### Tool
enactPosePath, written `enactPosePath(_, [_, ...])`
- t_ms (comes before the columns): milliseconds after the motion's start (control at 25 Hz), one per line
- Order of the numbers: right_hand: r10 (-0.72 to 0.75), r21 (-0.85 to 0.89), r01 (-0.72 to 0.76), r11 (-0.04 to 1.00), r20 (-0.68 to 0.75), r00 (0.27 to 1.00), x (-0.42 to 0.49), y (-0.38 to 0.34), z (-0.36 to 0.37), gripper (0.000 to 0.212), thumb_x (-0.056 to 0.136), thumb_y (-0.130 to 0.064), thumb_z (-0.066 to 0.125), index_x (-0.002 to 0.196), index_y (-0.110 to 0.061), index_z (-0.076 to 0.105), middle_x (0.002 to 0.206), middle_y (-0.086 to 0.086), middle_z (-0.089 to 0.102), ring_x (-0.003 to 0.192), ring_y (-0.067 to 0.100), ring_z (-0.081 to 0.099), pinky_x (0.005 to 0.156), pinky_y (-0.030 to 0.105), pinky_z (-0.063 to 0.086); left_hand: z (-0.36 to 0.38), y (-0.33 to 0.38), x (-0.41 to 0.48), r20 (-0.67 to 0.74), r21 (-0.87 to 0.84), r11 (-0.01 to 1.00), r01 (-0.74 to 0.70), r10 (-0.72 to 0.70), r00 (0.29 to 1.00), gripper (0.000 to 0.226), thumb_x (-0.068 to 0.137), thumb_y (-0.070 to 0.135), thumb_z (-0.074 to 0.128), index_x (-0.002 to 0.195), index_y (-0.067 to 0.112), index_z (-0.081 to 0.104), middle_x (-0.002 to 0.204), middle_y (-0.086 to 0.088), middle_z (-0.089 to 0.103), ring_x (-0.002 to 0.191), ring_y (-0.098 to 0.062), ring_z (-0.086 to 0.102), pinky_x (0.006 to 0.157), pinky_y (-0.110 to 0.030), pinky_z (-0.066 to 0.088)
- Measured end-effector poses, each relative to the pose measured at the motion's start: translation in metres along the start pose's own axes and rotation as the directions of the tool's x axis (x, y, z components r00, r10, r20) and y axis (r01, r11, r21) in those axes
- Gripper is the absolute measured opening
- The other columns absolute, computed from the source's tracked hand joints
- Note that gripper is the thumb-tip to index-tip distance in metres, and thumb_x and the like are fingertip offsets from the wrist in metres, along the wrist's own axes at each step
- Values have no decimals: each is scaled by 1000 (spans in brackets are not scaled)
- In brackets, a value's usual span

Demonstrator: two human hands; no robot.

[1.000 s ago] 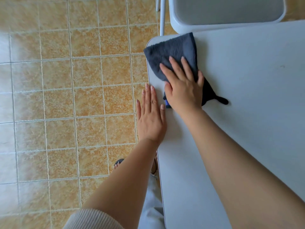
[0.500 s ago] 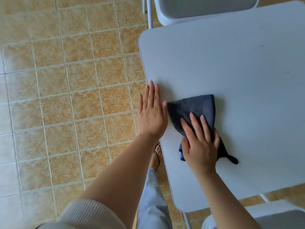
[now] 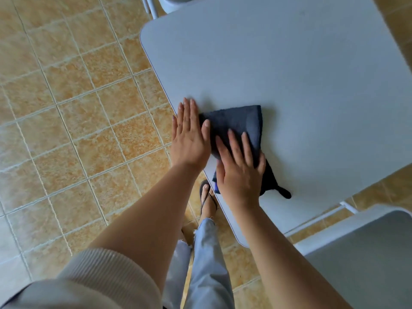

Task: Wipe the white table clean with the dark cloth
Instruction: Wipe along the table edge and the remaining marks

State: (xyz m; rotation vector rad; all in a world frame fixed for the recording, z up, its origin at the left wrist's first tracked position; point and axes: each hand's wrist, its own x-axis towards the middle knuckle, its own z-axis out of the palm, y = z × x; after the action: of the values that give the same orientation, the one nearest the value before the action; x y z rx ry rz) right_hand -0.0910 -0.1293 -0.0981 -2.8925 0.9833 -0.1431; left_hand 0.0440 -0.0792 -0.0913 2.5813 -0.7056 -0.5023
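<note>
The dark cloth (image 3: 240,123) lies folded on the white table (image 3: 289,70), close to the table's left edge. My right hand (image 3: 239,170) presses flat on the cloth's near part, fingers spread, covering much of it. A dark loop of the cloth sticks out to the right of that hand. My left hand (image 3: 189,137) rests flat at the table's left edge, fingers together, its thumb touching the cloth's left side.
A white chair seat (image 3: 365,253) stands at the near right corner of the table, and another chair (image 3: 165,1) shows at the far side. Tan tiled floor (image 3: 66,108) lies to the left. My legs and a sandalled foot (image 3: 207,197) are beside the table edge.
My right hand has dragged the cloth from the table's far left corner towards me along the left edge. The cloth now touches my left hand, which has stayed at the edge.
</note>
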Motion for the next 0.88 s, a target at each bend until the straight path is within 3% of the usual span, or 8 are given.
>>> enactPosePath(160, [22, -37, -20, 999, 51, 998, -64, 47, -10, 48, 97, -30, 44, 145, -36, 43, 158, -6, 38, 148, 23, 33, 109, 55, 35, 3, -1, 0, 18, 59, 998, -18, 17, 1000, 61, 102, 42, 9, 154, 13, -5, 162, -4, -9, 148, -15, -14, 120, -33, -10])
enactPosePath(240, [191, -52, -188, 981, 51, 980, -66, 74, -19, 48, 97, -30, 41, 145, -34, 46, 158, -4, 39, 147, 24, 34, 108, 54, 37, 7, 2, 0, 22, 135, 991, -3, 0, 1000, 63, 102, 45, 9, 153, 12, -6, 162, -5, -11, 148, -17, -15, 121, -35, -9])
enactPosePath(360, [479, -5, -479, 878, 47, 877, -24, 85, -22, 49, 98, -28, 42, 147, -33, 44, 160, -2, 35, 150, 24, 29, 108, 56, 35, 14, 7, -1, -26, 228, 973, 19, -13, 1000, 63, 102, 43, 15, 153, 10, -3, 163, -7, -7, 149, -20, -10, 120, -38, -10])
enactPosePath(440, [547, 35, -548, 836, 35, 836, 11, 71, -18, 50, 98, -28, 43, 148, -33, 42, 161, -2, 32, 150, 25, 26, 107, 57, 35, 17, 14, -3, -34, 233, 971, -51, 60, 998, 62, 103, 40, 17, 154, 10, 0, 163, -7, -3, 150, -19, -7, 120, -37, -10])
enactPosePath(520, [499, 46, -499, 865, 15, 867, 29, 50, -12, 49, 97, -29, 45, 147, -33, 44, 160, -2, 35, 149, 26, 30, 107, 56, 35, 22, 27, -1, -6, 197, 971, -135, 139, 990, 60, 103, 39, 17, 154, 11, 1, 163, -6, -2, 150, -18, -5, 120, -36, -9])
enactPosePath(720, [178, -5, -178, 984, 15, 984, -30, 53, -12, 49, 97, -32, 49, 145, -38, 44, 159, -6, 37, 148, 22, 33, 109, 53, 35, 33, 58, 7, 21, 128, 979, -160, 158, 987, 58, 103, 37, 18, 154, 12, 5, 163, -4, 0, 150, -17, -4, 121, -35, -7])
enactPosePath(800, [191, -18, -191, 981, 8, 982, -56, 82, -17, 49, 96, -31, 51, 144, -37, 46, 157, -6, 39, 147, 22, 35, 109, 53, 36, 36, 65, 9, 21, 134, 973, -186, 185, 983, 57, 103, 37, 18, 154, 13, 6, 163, -3, 1, 150, -17, -4, 121, -35, -7])
enactPosePath(880, [313, -41, -312, 949, 1, 950, -58, 117, -24, 48, 96, -31, 50, 144, -35, 48, 156, -4, 41, 146, 23, 37, 108, 53, 37, 39, 74, 12, 22, 151, 967, -206, 205, 978, 57, 103, 37, 17, 154, 14, 7, 163, -3, 2, 150, -17, -4, 121, -35, -8])
